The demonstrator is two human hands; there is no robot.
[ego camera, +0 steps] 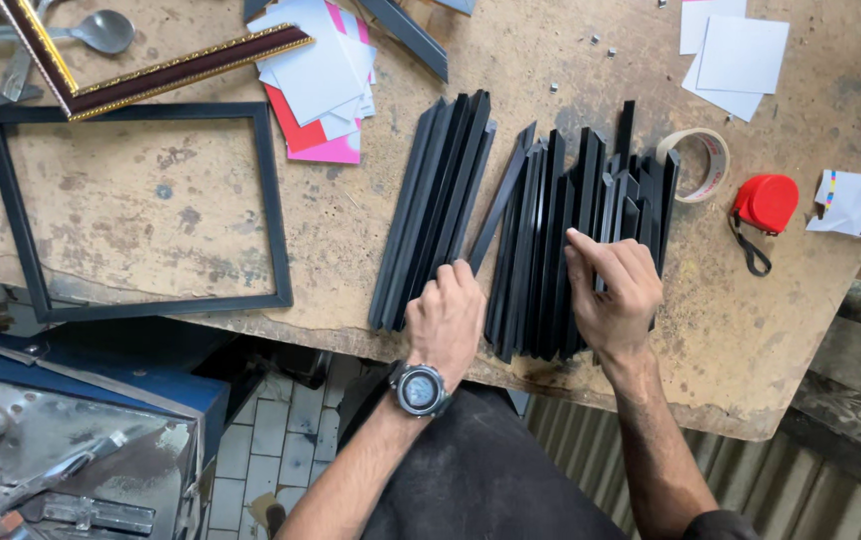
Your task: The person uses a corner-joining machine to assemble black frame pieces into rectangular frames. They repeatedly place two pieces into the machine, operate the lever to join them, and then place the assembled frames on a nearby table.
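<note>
1. My left hand (446, 318) sits at centre frame, fingers curled down onto the near ends of the left bundle of black moulding strips (438, 205). Knuckles hide the tips, so I can't tell if it's a pinch or just a press.
2. My right hand (616, 295) is just right of centre, fingers held together and laid flat on the right bundle of black strips (561, 230), index tip pointing to the upper left. Not clamped round anything.
3. Both bundles lie on the counter (351, 230) mid-frame, fanned slightly, near ends at the counter's front edge. A narrow gap separates the two.
4. Black wristwatch (419, 389) on my left wrist, lower centre.
5. Left of frame: finished black frame (271, 200) lying flat; a gold-trimmed frame corner (151, 75) above it.
6. Upper centre: stack of white, pink and red cards (321, 90).
7. Right: tape roll (703, 160) touching the right bundle's far side, red tape measure (766, 203) next to it.
</note>
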